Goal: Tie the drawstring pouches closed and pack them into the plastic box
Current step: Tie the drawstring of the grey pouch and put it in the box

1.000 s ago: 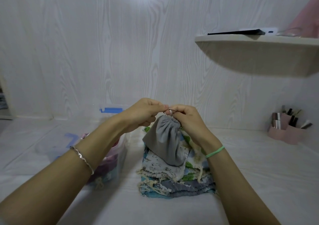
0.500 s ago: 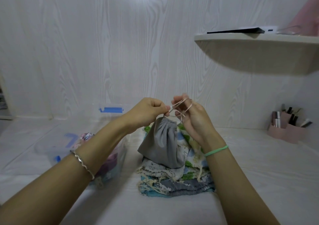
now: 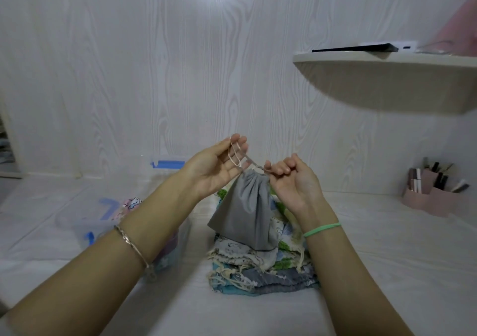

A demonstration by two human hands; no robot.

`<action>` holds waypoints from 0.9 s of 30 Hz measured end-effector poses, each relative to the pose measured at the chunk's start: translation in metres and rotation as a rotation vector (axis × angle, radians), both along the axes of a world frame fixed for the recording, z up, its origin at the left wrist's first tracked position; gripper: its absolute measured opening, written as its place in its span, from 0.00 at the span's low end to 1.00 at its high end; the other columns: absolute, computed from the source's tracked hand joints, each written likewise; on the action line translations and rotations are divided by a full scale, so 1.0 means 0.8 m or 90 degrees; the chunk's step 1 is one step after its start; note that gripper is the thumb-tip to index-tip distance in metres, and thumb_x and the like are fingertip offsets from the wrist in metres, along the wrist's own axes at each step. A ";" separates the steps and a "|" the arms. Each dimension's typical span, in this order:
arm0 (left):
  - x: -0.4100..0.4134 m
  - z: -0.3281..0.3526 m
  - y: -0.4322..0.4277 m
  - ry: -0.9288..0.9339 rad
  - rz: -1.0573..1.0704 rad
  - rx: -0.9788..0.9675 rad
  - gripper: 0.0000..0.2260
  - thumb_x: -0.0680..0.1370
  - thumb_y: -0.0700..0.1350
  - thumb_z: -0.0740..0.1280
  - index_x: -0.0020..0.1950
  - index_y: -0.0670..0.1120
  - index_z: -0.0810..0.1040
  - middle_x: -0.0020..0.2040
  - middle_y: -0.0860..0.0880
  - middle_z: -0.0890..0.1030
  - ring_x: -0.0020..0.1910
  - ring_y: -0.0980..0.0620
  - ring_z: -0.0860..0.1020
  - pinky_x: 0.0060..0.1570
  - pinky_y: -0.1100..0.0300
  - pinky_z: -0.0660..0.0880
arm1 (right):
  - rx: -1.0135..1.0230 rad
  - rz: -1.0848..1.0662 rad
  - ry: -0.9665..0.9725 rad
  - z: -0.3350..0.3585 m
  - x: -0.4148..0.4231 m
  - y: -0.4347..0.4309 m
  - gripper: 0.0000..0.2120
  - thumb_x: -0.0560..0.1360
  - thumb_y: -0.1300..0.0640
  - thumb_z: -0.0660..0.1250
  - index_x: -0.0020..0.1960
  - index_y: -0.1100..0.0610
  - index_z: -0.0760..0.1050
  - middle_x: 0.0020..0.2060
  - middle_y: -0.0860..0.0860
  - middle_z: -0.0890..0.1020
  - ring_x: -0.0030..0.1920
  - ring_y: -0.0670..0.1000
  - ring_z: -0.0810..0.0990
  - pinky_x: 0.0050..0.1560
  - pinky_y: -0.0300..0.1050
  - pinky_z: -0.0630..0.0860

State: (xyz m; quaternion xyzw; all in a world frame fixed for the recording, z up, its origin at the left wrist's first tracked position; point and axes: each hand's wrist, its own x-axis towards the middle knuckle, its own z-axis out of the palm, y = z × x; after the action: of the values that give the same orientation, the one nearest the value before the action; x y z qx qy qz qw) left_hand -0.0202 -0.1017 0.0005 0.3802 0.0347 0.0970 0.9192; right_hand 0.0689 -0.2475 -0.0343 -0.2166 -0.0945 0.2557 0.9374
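My left hand holds the drawstring looped over its fingers, my right hand pinches it at the grey pouch, above the pouch pile.

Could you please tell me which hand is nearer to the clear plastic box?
Left. The left hand holds the drawstring just up and to the right of the plastic box; the right hand pinches the drawstring farther right, across the grey pouch.
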 end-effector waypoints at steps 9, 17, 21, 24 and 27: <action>-0.003 -0.006 0.013 0.098 0.023 -0.108 0.07 0.81 0.38 0.61 0.47 0.38 0.77 0.34 0.43 0.81 0.24 0.56 0.70 0.31 0.66 0.76 | -0.151 -0.029 -0.059 -0.002 0.004 -0.011 0.21 0.83 0.53 0.55 0.32 0.55 0.62 0.24 0.48 0.59 0.22 0.46 0.57 0.23 0.37 0.60; -0.003 -0.004 0.005 0.066 0.034 0.038 0.08 0.81 0.38 0.61 0.51 0.36 0.80 0.42 0.42 0.85 0.37 0.51 0.84 0.41 0.57 0.82 | -0.377 0.070 -0.155 0.005 0.003 -0.010 0.14 0.78 0.64 0.52 0.54 0.68 0.73 0.27 0.49 0.63 0.26 0.45 0.58 0.24 0.36 0.59; 0.000 0.001 -0.006 0.002 0.030 0.236 0.10 0.81 0.40 0.61 0.51 0.38 0.80 0.46 0.42 0.85 0.43 0.51 0.84 0.46 0.58 0.82 | -0.698 0.105 -0.440 0.014 -0.012 0.002 0.16 0.76 0.69 0.57 0.62 0.75 0.70 0.29 0.52 0.67 0.25 0.44 0.61 0.23 0.35 0.58; 0.003 0.003 -0.014 0.000 0.071 0.403 0.10 0.81 0.41 0.61 0.55 0.38 0.80 0.51 0.43 0.84 0.49 0.50 0.83 0.52 0.57 0.79 | -0.755 0.153 -0.539 0.022 -0.021 0.007 0.11 0.74 0.66 0.58 0.49 0.66 0.78 0.30 0.53 0.71 0.28 0.46 0.63 0.29 0.39 0.59; 0.009 0.002 -0.012 0.026 0.108 0.441 0.11 0.81 0.41 0.61 0.57 0.38 0.79 0.53 0.42 0.84 0.50 0.50 0.83 0.48 0.58 0.80 | -0.621 0.223 -0.523 0.024 -0.021 0.004 0.08 0.71 0.60 0.62 0.44 0.64 0.75 0.30 0.52 0.69 0.30 0.47 0.61 0.32 0.43 0.54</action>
State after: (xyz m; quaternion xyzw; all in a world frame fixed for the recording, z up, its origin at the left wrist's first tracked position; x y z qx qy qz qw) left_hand -0.0127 -0.1116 0.0024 0.6669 0.0496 0.1710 0.7236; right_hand 0.0521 -0.2447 -0.0155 -0.6778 -0.3513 0.3147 0.5640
